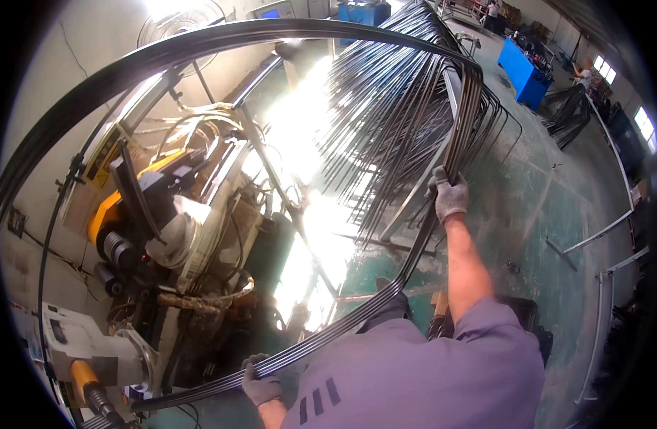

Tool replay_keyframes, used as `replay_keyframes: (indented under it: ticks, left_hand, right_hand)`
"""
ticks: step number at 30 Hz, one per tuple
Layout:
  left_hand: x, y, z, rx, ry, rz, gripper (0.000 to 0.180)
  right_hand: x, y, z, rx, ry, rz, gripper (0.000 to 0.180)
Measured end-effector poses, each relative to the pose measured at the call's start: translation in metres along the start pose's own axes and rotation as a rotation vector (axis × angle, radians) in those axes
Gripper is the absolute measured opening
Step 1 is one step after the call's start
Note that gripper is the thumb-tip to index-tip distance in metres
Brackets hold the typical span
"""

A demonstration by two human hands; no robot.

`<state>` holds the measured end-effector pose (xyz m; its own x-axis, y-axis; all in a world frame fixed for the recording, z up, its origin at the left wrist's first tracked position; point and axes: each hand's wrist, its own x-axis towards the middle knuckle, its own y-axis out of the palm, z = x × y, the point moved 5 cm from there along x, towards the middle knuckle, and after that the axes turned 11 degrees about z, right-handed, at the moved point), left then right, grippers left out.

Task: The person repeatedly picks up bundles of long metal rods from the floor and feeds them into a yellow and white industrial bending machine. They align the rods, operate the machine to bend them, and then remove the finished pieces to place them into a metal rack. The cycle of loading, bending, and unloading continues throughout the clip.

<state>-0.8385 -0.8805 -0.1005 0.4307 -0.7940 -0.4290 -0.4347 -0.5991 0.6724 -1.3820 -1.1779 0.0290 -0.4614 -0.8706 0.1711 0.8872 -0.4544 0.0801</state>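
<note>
Head view: one bundle of dark, slender rods (342, 327), bent in several places, held in front of the wearer; its lower length slants from the lower left to a bend near the middle, then rises to the right hand, and above it appears to turn and sweep in a long arc across the top to the left rim. Right hand (450, 196), in a grey glove, arm extended, fingers closed around the rising length. Left hand (261, 386), likewise gloved, low and left of centre, grasping the lower length. Purple-grey shirt (421, 372), short-sleeved, dark stripes on one side. Beyond the bundle, a rack of many similar dark rods (393, 107), hanging in a dense fan. At left, a machine with yellow and black parts (105, 216), hoses about it; below it, a white unit (78, 342) near the bundle's lower end. At upper left, a round fan (182, 30), partly behind the arc. At upper right, a blue bin (525, 70), dark items on top; farther right, another person (584, 76). Floor (507, 225): green, worn, sunlit in patches.
</note>
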Motion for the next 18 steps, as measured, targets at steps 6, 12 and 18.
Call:
replay_keyframes:
  ticks: [6, 12, 18]
  left_hand:
    - [0.042, -0.025, 0.235, 0.606, -0.421, 0.409, 0.026]
    - [0.015, 0.215, 0.227, 0.598, -0.697, 0.007, 0.033]
    - [0.055, 0.250, 0.200, 0.722, -0.322, 0.043, 0.032]
  right_hand:
    - [0.167, -0.114, 0.000, -0.250, 0.013, -0.076, 0.034]
    - [0.339, -0.210, -0.078, -1.080, 0.144, -0.273, 0.045]
    - [0.428, -0.195, -0.121, -1.223, 0.390, -0.155, 0.030]
